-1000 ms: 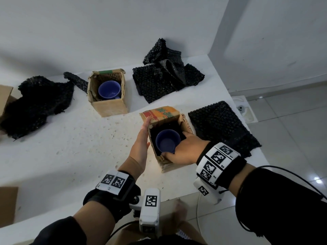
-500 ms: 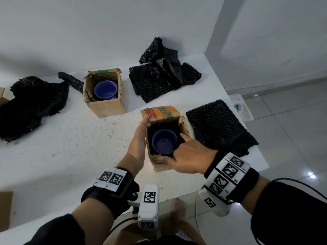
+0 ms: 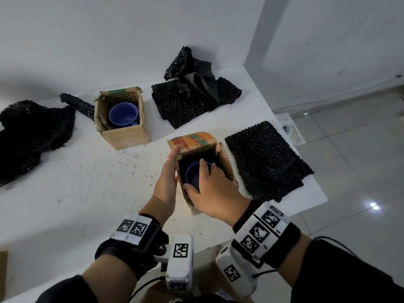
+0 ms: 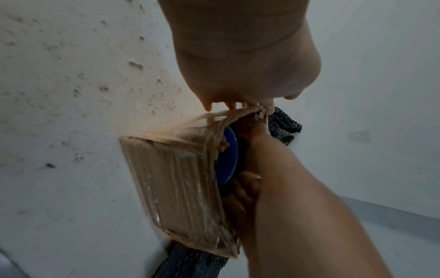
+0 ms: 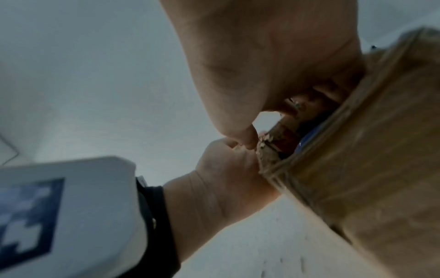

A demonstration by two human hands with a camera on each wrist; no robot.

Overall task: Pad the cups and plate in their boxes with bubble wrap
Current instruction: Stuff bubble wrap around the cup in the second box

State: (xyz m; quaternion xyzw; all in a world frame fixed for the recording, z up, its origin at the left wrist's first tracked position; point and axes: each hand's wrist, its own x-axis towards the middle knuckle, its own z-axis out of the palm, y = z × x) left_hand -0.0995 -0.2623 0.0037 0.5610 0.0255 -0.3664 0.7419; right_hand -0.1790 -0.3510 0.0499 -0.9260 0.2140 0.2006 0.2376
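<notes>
- The right hand (image 3: pixel 215 189) is curled over the rim of the small blue ceramic cup (image 3: pixel 193 177), index finger hooked across the far rim and thumb on the near rim, so it grips the cup inside the near open-topped brown cardboard box (image 3: pixel 203 165).
- The left hand (image 3: pixel 167 182) lies flat and straight-fingered against the box's left wall, bracing it; nothing is held in it.
- The cup sits in the dark hollow of this box, which appears already lined with black wrap, though the lining is too dark to be sure of.
- My reading of the step: seating the cup squarely in its padding. Do it well by pressing down through the rim evenly, not on one edge, so the cup goes in upright and centred.
- Keep the bracing palm low on the wall; the torn upper flap looks weak and would fold under pressure.
- The flat sheet of black bubble wrap (image 3: pixel 265 159) lies just right of the box, within easy reach for a top layer.
- A second cardboard box (image 3: pixel 125 136) farther back holds another blue cup (image 3: pixel 123 114) with bare cardboard round it; it likely needs padding next.
- More crumpled black bubble wrap (image 3: pixel 192 92) lies at the back of the white speckled table (image 3: pixel 87 182).
</notes>
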